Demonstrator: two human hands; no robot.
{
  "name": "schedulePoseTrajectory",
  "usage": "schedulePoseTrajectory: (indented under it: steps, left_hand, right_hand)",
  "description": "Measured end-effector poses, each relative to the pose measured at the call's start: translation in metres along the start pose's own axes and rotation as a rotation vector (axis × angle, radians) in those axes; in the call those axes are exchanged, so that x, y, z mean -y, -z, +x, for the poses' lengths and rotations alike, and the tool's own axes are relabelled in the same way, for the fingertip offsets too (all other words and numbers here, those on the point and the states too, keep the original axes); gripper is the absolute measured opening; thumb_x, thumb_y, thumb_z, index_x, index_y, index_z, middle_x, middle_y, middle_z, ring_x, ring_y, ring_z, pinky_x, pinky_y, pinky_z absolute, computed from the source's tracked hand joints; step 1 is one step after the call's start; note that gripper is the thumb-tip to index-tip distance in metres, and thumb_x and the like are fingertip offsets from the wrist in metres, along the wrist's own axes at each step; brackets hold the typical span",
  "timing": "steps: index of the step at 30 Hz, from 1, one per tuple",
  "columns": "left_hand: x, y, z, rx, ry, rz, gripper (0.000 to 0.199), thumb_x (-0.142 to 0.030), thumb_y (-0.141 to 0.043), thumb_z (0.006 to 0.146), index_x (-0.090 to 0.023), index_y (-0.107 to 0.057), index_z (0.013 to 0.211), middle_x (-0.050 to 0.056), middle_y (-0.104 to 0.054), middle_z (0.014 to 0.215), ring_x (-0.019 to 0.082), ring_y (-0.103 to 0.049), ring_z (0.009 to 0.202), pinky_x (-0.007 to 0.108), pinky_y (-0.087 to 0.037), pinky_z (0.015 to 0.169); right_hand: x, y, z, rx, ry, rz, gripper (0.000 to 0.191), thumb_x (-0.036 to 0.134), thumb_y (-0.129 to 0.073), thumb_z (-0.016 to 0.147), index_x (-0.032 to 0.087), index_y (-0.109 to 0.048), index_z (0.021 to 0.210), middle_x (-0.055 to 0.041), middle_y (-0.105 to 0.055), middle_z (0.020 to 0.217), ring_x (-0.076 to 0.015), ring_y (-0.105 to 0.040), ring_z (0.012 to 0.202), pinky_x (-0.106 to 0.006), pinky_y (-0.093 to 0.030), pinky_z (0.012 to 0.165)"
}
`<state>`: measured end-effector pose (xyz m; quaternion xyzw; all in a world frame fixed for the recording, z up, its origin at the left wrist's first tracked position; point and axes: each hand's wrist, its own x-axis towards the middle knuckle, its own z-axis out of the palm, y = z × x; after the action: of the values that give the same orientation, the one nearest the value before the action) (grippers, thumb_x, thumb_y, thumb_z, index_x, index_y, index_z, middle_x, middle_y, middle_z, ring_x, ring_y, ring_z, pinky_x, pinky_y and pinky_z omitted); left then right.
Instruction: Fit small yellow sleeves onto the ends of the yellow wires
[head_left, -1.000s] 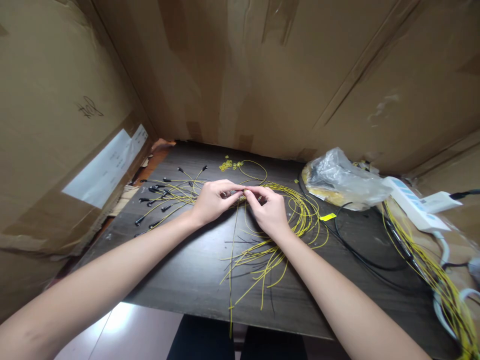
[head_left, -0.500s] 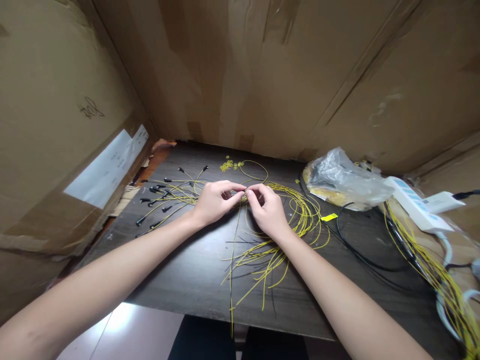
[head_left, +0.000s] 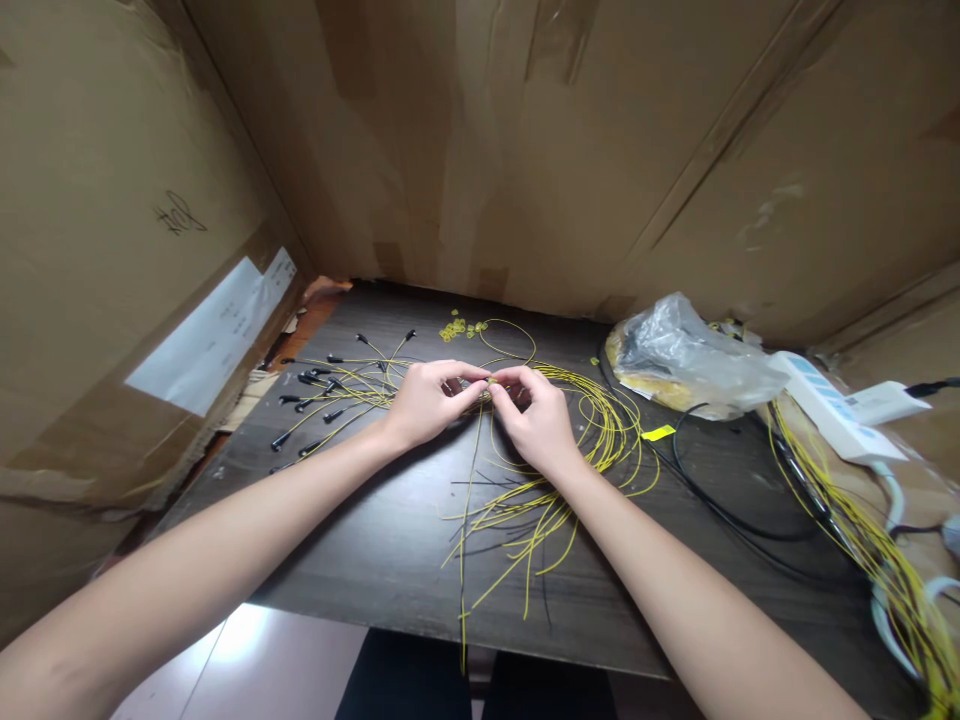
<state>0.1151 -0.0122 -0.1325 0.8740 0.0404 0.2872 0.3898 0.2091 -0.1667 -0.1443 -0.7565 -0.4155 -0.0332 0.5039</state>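
My left hand (head_left: 429, 405) and my right hand (head_left: 536, 415) meet tip to tip over the middle of the table. Both are closed in a pinch, thumb against forefinger, on a tiny yellow piece (head_left: 491, 380) between them. Its exact shape is too small to make out. Under and behind the hands lies a bundle of thin yellow wires (head_left: 619, 430); the fingers hide its middle. Black connectors (head_left: 334, 385) on the wire ends fan out to the left. Loose wire ends spread toward the front, and one yellow wire (head_left: 463, 570) hangs over the front edge.
Small yellow pieces (head_left: 454, 329) lie in a pile at the back. To the right are a clear plastic bag (head_left: 690, 350), a white power strip (head_left: 832, 405), a black cable (head_left: 712, 500) and more yellow wires (head_left: 892, 560). Cardboard walls (head_left: 480, 150) enclose the dark table (head_left: 360, 560).
Both hands stay in nearly the same place. The fingertips have shifted slightly, and the tiny yellow piece between them shows more clearly now.
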Motion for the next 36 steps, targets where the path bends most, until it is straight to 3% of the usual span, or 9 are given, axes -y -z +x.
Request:
schedulePoseTrajectory:
  steps: [9, 19, 31, 33, 36]
  left_hand:
    - [0.000, 0.000, 0.001, 0.037, 0.079, -0.065, 0.017, -0.028, -0.071, 0.089, -0.018, -0.081, 0.098, 0.004, -0.078, 0.080, 0.013, -0.067, 0.065, 0.025, -0.052, 0.062]
    - [0.004, 0.001, 0.000, 0.007, -0.123, -0.010, 0.015, -0.023, -0.069, 0.091, -0.020, -0.080, 0.099, 0.005, -0.078, 0.087, 0.013, -0.067, 0.069, 0.025, -0.051, 0.064]
    - [0.006, 0.000, 0.001, -0.012, -0.265, 0.013, 0.016, -0.020, -0.067, 0.092, -0.019, -0.080, 0.102, 0.005, -0.078, 0.086, 0.012, -0.066, 0.066, 0.024, -0.051, 0.065]
    - [0.007, 0.001, 0.003, -0.017, -0.254, 0.051, 0.016, -0.022, -0.067, 0.093, -0.019, -0.080, 0.103, 0.004, -0.078, 0.086, 0.012, -0.065, 0.065, 0.024, -0.051, 0.065]
    - [0.013, 0.007, 0.013, -0.092, -0.183, 0.185, 0.017, -0.026, -0.068, 0.093, -0.019, -0.080, 0.102, 0.005, -0.078, 0.088, 0.014, -0.065, 0.068, 0.028, -0.051, 0.069]
  right_hand:
    - [0.001, 0.001, 0.000, -0.015, -0.006, 0.018, 0.012, 0.031, -0.063, 0.089, 0.021, -0.070, 0.093, -0.0046, -0.073, 0.088, -0.0194, -0.062, 0.076, -0.033, -0.050, 0.073]
    - [0.000, 0.000, 0.001, 0.011, -0.012, 0.012, 0.021, 0.038, -0.057, 0.094, 0.022, -0.072, 0.093, -0.0052, -0.073, 0.087, -0.0209, -0.064, 0.077, -0.034, -0.050, 0.073]
    - [0.001, 0.003, 0.005, 0.071, 0.039, -0.007, 0.033, 0.040, -0.048, 0.101, 0.024, -0.068, 0.081, -0.0034, -0.068, 0.077, -0.0208, -0.057, 0.075, -0.034, -0.044, 0.072]
    - [0.000, 0.005, 0.007, 0.071, 0.063, -0.068, 0.035, 0.039, -0.045, 0.103, 0.024, -0.070, 0.085, -0.0051, -0.072, 0.084, -0.0227, -0.058, 0.081, -0.037, -0.043, 0.078]
    - [-0.006, 0.009, 0.009, -0.014, 0.058, -0.205, 0.035, 0.039, -0.041, 0.103, 0.022, -0.072, 0.105, -0.0087, -0.074, 0.107, -0.0265, -0.058, 0.096, -0.041, -0.040, 0.088]
